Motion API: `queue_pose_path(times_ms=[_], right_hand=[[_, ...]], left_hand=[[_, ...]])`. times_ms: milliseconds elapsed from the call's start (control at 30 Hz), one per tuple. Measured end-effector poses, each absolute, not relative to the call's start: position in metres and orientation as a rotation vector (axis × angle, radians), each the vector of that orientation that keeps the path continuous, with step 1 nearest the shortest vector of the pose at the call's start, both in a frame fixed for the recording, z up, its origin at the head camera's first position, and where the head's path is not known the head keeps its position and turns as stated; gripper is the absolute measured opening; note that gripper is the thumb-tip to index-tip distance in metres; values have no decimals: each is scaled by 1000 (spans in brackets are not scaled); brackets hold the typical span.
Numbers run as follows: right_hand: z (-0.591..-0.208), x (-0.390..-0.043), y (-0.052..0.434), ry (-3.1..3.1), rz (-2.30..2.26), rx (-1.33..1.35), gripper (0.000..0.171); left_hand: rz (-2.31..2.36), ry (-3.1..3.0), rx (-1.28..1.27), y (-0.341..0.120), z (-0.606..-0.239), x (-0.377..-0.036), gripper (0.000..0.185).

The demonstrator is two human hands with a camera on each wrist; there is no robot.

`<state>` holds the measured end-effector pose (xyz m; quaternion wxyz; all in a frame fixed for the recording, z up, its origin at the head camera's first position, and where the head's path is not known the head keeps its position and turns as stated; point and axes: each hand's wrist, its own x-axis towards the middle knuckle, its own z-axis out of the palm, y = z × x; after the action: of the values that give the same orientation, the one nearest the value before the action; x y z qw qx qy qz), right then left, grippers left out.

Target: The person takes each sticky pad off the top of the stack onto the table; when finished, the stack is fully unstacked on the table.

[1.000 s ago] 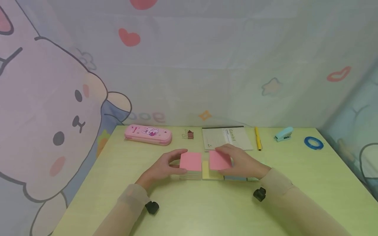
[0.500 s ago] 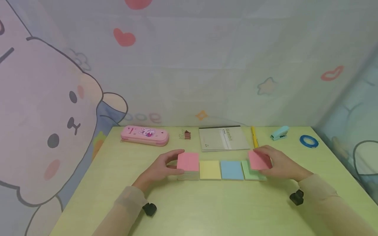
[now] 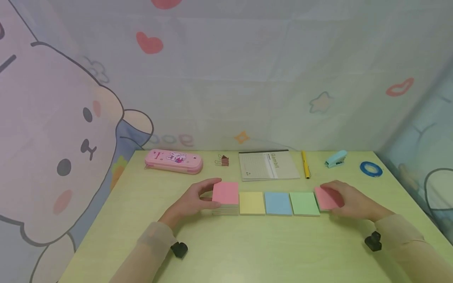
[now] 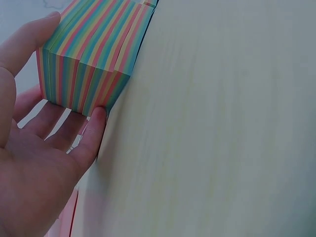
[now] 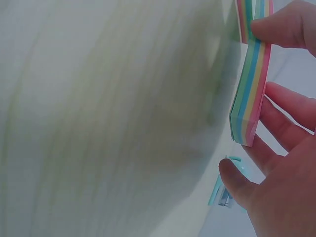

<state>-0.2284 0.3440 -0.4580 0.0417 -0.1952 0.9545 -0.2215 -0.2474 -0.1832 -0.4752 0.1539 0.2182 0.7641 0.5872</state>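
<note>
Pink-topped sticky note block (image 3: 225, 193) sits mid-frame on the bench (image 3: 247, 251), left hand (image 3: 192, 200) curled around its rainbow edge. Right hand (image 3: 348, 200) grips a thinner pink pad (image 3: 325, 197) at the right end of the yellow (image 3: 252, 203), blue (image 3: 278, 203), green (image 3: 304, 203) row. Looks like the laying-out step; next it needs setting flat just beside green. Both forearms lie low, palms turned inward.

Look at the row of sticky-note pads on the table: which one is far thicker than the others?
The pink-topped stack at the row's left end, gripped by the left hand. It stands tall with rainbow-striped sides; the yellow pad, blue pad and green pad lie thin.
</note>
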Motion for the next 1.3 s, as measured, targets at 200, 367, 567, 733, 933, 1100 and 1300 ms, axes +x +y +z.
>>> queue_pose_path(times_ms=[200, 367, 567, 733, 933, 1100, 1300], right_hand=[[-464, -226, 348, 2890, -659, -562, 83], [-465, -225, 348, 2895, -634, -584, 82], [-465, -225, 347, 2891, -639, -601, 82], [-465, -225, 346, 2885, -656, -611, 80], [-465, -224, 345, 2879, -649, -595, 81], [-464, -223, 346, 2878, -649, -596, 81], [-463, -223, 343, 2902, -649, -610, 85]], left_hand=[[1684, 2188, 633, -183, -476, -249, 82], [1681, 2189, 637, -183, -475, -248, 82], [1683, 2184, 641, -183, -473, -248, 83], [1681, 2190, 646, -183, -474, -248, 83], [1691, 2184, 648, -183, -474, -247, 83], [1691, 2190, 650, -183, -474, -247, 82], [1686, 2196, 652, -183, -475, -247, 82]])
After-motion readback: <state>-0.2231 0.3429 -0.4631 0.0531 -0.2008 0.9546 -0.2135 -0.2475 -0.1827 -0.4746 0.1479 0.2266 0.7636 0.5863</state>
